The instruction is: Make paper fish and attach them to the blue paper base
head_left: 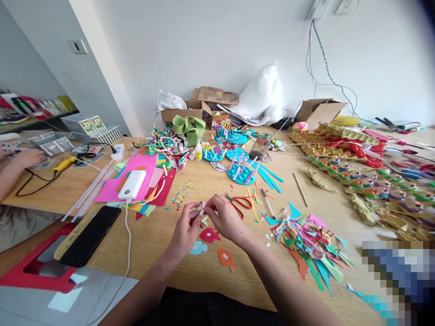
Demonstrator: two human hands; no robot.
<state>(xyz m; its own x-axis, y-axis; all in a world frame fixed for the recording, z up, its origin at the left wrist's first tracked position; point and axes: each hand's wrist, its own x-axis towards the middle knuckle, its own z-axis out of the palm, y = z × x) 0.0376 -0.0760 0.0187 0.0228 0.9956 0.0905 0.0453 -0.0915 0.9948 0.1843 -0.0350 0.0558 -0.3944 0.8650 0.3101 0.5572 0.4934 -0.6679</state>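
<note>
My left hand and my right hand meet over the near middle of the table. Between their pinched fingertips is a small whitish piece, too small to make out fully. Just below lie paper fish: a red fish and an orange fish, each with a small white square on it, and a light blue fish partly behind my left hand. A pale green paper shape shows between the hands. Beyond my right hand rest red-handled scissors, touching neither palm.
Coloured paper scraps are heaped at right, near a pen. Blue discs and a glue bottle stand farther back. At left are a power bank, a phone and a cable. Another person's arm is far left.
</note>
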